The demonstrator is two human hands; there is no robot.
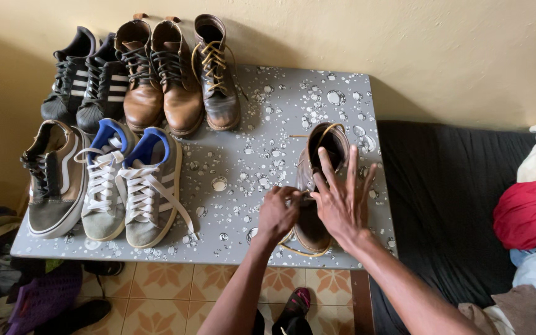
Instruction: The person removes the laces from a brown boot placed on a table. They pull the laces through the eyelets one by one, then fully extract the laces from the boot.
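Observation:
A dark brown boot (325, 149) with tan laces stands on the grey table (274, 130), toe toward me, near the table's right side. My left hand (278, 213) is pinched shut on a tan lace at the boot's left side. My right hand (341, 200) hovers over the boot's tongue with fingers spread, and a lace seems to run between its fingers. A loop of lace (299, 250) hangs by the boot's toe.
On the table's left stand black striped sneakers (85, 77), a tan boot pair (159, 74), a matching dark boot (215, 71), one brown sneaker (54, 177) and grey sneakers with blue lining (134, 183). A dark couch (448, 198) with clothes lies right. Tiled floor lies below.

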